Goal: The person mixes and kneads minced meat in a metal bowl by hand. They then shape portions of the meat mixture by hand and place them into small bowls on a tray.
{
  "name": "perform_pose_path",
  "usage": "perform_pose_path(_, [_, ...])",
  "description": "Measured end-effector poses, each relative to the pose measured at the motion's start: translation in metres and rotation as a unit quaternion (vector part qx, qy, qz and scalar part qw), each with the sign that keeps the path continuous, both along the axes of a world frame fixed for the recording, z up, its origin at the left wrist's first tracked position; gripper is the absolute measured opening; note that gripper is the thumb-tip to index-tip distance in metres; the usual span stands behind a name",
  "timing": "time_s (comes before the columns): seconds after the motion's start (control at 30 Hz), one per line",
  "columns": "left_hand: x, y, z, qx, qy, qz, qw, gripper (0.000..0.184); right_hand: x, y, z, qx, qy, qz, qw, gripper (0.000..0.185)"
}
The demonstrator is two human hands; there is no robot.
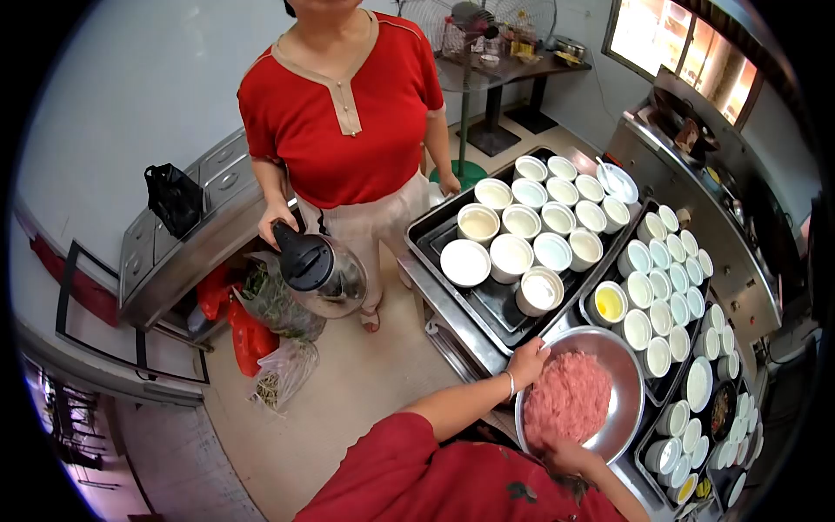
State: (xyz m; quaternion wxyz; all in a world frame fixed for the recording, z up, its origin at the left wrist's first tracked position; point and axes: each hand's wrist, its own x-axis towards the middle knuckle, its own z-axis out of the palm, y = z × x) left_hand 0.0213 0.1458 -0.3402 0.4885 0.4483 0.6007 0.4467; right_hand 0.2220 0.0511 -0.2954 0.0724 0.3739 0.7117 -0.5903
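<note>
A wide metal bowl (631, 387) holds a large pink mass of minced meat (574, 396). My left hand (525, 364) grips the bowl's rim at its upper left, with a bracelet at the wrist. At the lower edge of the bowl, my right hand (561, 454) reaches into the minced meat; its fingers are hidden there. Just beyond the bowl sits a black tray (491, 326) with several white cups (541, 290). A second tray of cups stands to the right, one cup with yellow liquid (610, 303) among them.
Across from me stands a person in a red top (357, 113), holding a glass kettle (322, 274) with a black lid. Plastic bags (252, 335) with greens lie on the floor. More cups (696, 452) fill trays at the right. A fan (470, 52) stands behind.
</note>
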Motion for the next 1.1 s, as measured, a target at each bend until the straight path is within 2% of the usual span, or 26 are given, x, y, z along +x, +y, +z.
perform_pose_path(0.07, [0.000,-0.003,0.001,-0.019,-0.018,-0.014,1.000,0.023,-0.004,0.010,-0.036,0.147,-0.059,0.001,0.987,0.032])
perform_pose_path(0.1, [0.002,-0.003,-0.002,0.018,0.000,0.002,1.000,0.021,0.000,0.010,-0.033,0.148,-0.059,-0.007,0.987,0.032])
perform_pose_path(0.17, [0.004,-0.001,-0.006,0.023,0.007,0.014,1.000,0.021,-0.009,0.023,-0.001,0.102,-0.024,0.027,0.994,0.036])
perform_pose_path(0.2, [0.003,-0.001,-0.004,0.005,0.008,0.001,1.000,0.021,-0.010,0.023,0.010,-0.024,0.006,-0.013,1.000,0.040])
perform_pose_path(0.23, [0.002,-0.001,-0.001,-0.012,0.004,-0.001,1.000,0.021,-0.017,0.024,0.015,-0.019,0.014,-0.014,1.000,0.040])
perform_pose_path(0.3, [0.002,-0.001,-0.002,0.002,0.000,0.002,1.000,0.021,-0.028,0.019,0.023,-0.069,0.019,-0.022,0.997,0.051])
perform_pose_path(0.33, [0.003,-0.002,-0.006,0.004,-0.011,0.003,1.000,0.021,-0.030,0.018,-0.007,0.057,0.108,-0.004,0.993,0.052])
perform_pose_path(0.37, [0.004,0.000,-0.012,0.008,-0.022,0.003,1.000,0.022,-0.030,0.020,-0.017,0.056,0.109,-0.013,0.992,0.052])
perform_pose_path(0.43, [0.005,0.002,-0.027,0.007,-0.046,-0.008,0.999,0.023,-0.036,0.029,-0.018,0.107,-0.017,-0.047,0.993,0.054])
perform_pose_path(0.47, [0.005,0.002,-0.034,0.005,-0.038,-0.015,0.999,0.021,-0.034,0.030,-0.013,0.060,0.001,-0.084,0.995,0.054])
perform_pose_path(0.5, [0.004,0.007,-0.040,0.008,-0.031,-0.018,0.999,0.018,-0.023,0.030,-0.012,0.063,0.005,-0.089,0.994,0.054])
perform_pose_path(0.53, [0.002,0.002,-0.020,0.013,0.008,-0.012,1.000,0.019,-0.005,0.031,-0.011,-0.056,0.008,-0.066,0.996,0.053])
perform_pose_path(0.57, [0.003,0.001,-0.016,-0.001,-0.005,0.003,1.000,0.023,0.010,0.034,-0.006,-0.173,0.010,-0.038,0.984,0.051])
perform_pose_path(0.63, [-0.001,-0.002,-0.001,0.016,0.001,-0.014,1.000,0.022,0.035,0.027,0.030,-0.089,-0.012,0.148,0.985,0.043])
perform_pose_path(0.67, [0.000,-0.003,-0.005,0.014,0.001,-0.015,1.000,0.022,0.050,0.023,0.017,-0.091,-0.011,0.148,0.985,0.043])
perform_pose_path(0.7, [0.001,-0.002,-0.010,0.016,-0.001,-0.012,1.000,0.022,0.067,0.016,-0.004,-0.007,-0.056,0.186,0.981,0.039])
perform_pose_path(0.73, [0.001,0.000,-0.010,0.021,-0.004,-0.009,1.000,0.021,0.065,0.013,-0.001,0.078,-0.100,0.221,0.967,0.036])
perform_pose_path(0.77, [0.001,0.001,-0.010,0.021,-0.003,-0.009,1.000,0.021,0.060,0.017,0.001,0.079,-0.099,0.221,0.967,0.036])
perform_pose_path(0.83, [0.001,-0.001,-0.011,0.015,-0.025,-0.014,0.999,0.022,0.048,0.023,0.005,0.149,-0.339,0.182,0.911,0.033])
perform_pose_path(0.87, [0.001,-0.001,-0.012,0.016,-0.024,-0.014,0.999,0.022,0.047,0.021,0.009,0.150,-0.338,0.182,0.911,0.033])
perform_pose_path(0.93, [0.001,0.002,-0.017,-0.013,-0.032,-0.021,0.999,0.022,0.046,0.024,0.018,0.053,-0.195,0.188,0.961,0.035])
perform_pose_path(0.97, [0.001,0.002,-0.017,-0.010,-0.028,-0.022,0.999,0.022,0.034,0.019,0.023,0.056,-0.192,0.186,0.962,0.035])
perform_pose_path(1.03, [0.002,0.003,-0.019,0.002,-0.016,-0.015,1.000,0.022,0.008,0.007,0.029,0.010,-0.044,0.101,0.994,0.032])
perform_pose_path(1.07, [0.001,0.004,-0.026,0.001,-0.032,-0.021,0.999,0.022,0.009,0.009,0.010,0.011,-0.041,0.099,0.994,0.032])
perform_pose_path(1.1, [0.001,0.004,-0.023,0.003,-0.029,-0.022,0.999,0.022,0.011,0.015,-0.024,0.065,-0.051,0.051,0.995,0.031])
